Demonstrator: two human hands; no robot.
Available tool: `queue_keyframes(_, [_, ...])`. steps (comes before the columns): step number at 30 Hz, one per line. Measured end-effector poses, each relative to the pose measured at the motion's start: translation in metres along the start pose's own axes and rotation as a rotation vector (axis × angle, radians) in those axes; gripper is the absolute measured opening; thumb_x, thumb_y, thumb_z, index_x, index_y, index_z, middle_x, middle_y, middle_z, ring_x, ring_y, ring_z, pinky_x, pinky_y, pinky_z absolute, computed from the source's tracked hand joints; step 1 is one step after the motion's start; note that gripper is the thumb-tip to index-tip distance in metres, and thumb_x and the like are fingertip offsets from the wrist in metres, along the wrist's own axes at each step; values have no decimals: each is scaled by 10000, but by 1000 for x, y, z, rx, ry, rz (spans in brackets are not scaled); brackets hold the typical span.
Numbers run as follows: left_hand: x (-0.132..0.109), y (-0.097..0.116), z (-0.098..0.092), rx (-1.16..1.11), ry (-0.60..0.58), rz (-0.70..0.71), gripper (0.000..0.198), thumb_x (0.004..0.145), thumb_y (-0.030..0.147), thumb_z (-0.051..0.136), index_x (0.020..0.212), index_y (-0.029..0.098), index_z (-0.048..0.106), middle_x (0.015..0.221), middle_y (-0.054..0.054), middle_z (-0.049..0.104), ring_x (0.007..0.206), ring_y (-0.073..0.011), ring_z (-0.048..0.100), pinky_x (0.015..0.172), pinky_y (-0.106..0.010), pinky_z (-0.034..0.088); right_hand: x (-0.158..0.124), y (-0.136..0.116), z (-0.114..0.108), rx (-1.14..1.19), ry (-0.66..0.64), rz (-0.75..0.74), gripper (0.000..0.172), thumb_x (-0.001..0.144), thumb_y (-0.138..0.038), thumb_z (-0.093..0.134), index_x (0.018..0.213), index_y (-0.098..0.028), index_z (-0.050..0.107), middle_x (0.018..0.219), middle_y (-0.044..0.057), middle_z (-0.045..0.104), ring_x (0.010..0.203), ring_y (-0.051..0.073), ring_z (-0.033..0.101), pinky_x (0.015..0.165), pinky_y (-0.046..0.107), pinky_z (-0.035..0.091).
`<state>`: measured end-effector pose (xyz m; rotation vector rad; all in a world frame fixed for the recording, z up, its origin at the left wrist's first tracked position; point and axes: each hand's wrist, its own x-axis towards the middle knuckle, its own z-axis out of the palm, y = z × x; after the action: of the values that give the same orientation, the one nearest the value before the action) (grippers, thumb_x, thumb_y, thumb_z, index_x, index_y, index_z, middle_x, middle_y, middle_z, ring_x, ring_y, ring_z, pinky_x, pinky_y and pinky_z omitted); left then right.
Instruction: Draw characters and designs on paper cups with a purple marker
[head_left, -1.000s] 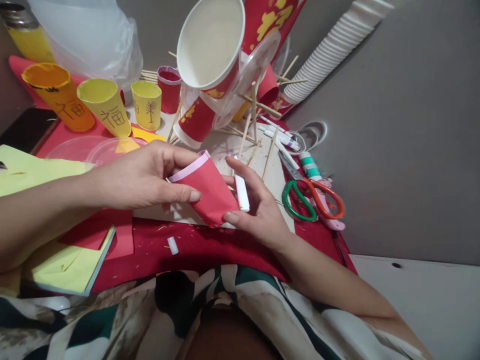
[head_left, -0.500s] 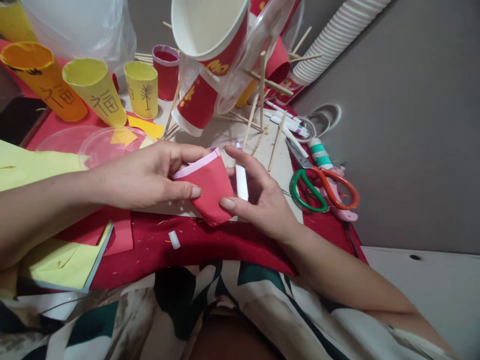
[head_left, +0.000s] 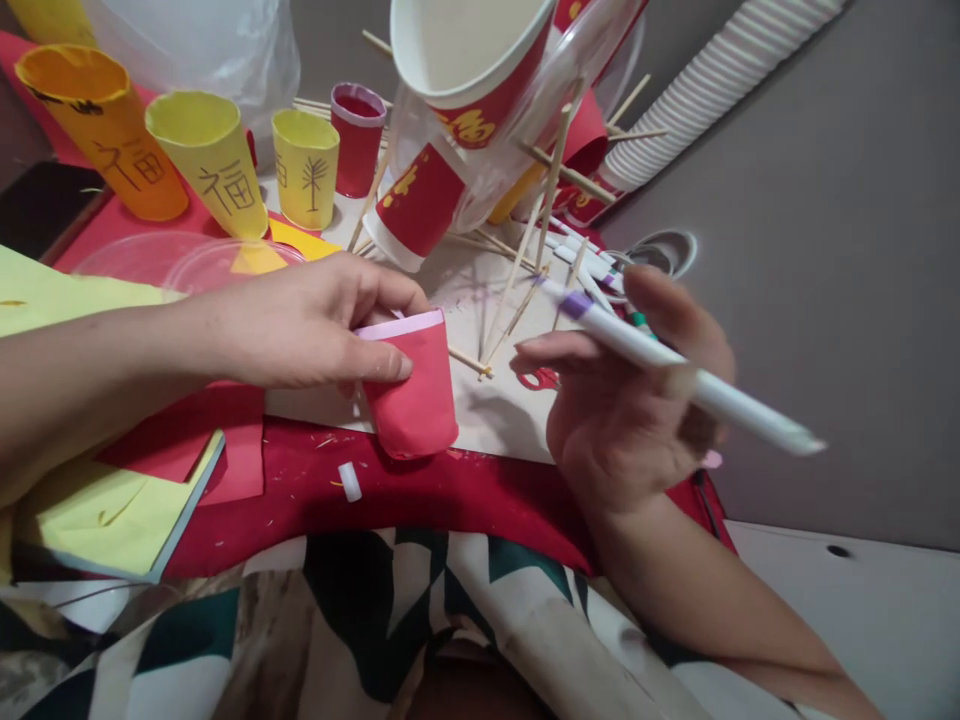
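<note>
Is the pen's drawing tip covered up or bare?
Bare: the marker in the right hand shows its thin purple tip, with nothing over it.

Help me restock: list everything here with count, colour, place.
Held cup: 1, red, centre
Held marker: 1, white, purple, right
Row of cups: 4, orange, two yellow, red, back left
Printed cups: several, red, gold, back centre
Cup stack: 1, white, upper right
Bag: 1, whitish, upper left
Clear lids: several, transparent, left, back
Sticks: several, tan, centre
Loose markers: several, white, back right
Papers: several, yellow, red, left
Coiled cord: 1, white, right
Small cylinder: 1, white, front
Base sheet: 1, pale, centre
Cloth: 1, red, front
Garment: 1, green, black, white, bottom
Left hand: 1, bare, on held cup
Right hand: 1, bare, around held marker
</note>
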<state>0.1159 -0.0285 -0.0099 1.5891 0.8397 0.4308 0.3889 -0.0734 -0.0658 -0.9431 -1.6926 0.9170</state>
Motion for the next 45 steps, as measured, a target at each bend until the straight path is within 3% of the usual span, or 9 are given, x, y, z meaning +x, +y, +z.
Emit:
queue_keyframes(7, [8,-11,0,-117,-244,-80,235,919,264,667,1097,277,819,803,13,793,609,-121,719,594,-199,574,-15,-15,9,-39,70,-130,470,940,-668,673,1185,-276,760,998,85,787,876,278,791,705,435,685])
queue_keyframes(12, [12,-13,2,-99,-232,-149,200,893,311,691,1023,272,837,786,21,758,610,-112,696,629,-198,570,-18,-17,19,-64,26,-249,169,997,-375,696,1145,-335,767,893,37,794,758,226,782,645,386,673])
queue_keyframes(16, [12,-14,4,-129,-271,-142,183,891,288,652,917,284,834,672,56,683,557,-89,640,621,-185,549,-17,-17,27,-74,3,-201,183,931,-234,770,1092,-319,745,887,28,781,722,198,759,602,340,647])
queue_keyframes(23, [8,-12,6,-25,-229,-66,171,861,340,692,793,317,848,489,39,533,490,-140,586,611,-246,578,-23,-22,40,11,41,-197,120,1007,-395,660,1098,-326,698,863,14,767,708,198,749,575,336,616])
queue_keyframes(29, [10,-12,9,-90,-197,-88,136,807,342,730,747,261,823,655,50,708,691,-139,718,704,-221,602,-25,-24,42,-101,-72,-193,126,1029,-360,628,1124,-318,700,949,38,802,835,210,793,679,351,661])
queue_keyframes(32, [11,-14,9,-105,-111,-150,161,796,361,755,776,216,821,725,28,757,831,-186,764,791,-270,626,-24,-23,40,-92,-67,-173,125,1010,-335,658,1121,-299,703,973,40,801,854,207,792,692,342,657])
queue_keyframes(37, [7,-11,2,-104,-191,-140,236,893,331,683,986,179,837,686,-8,770,731,-178,763,676,-228,609,-21,-26,41,-65,-87,-170,129,986,-301,678,1111,-304,709,943,30,801,829,207,782,648,333,648])
queue_keyframes(40, [4,-7,-3,-61,-201,-109,237,944,287,648,1073,195,824,650,-13,767,682,-184,761,575,-220,590,-19,-25,46,-5,-6,-165,127,967,-299,704,1092,-317,716,922,37,796,795,228,776,619,368,648])
queue_keyframes(45, [5,-10,-4,-49,-163,-129,251,977,259,614,1071,153,821,663,-19,769,722,-172,771,667,-219,623,-16,-15,56,35,133,-182,71,955,-287,741,1017,-300,711,825,13,762,669,196,742,533,328,610])
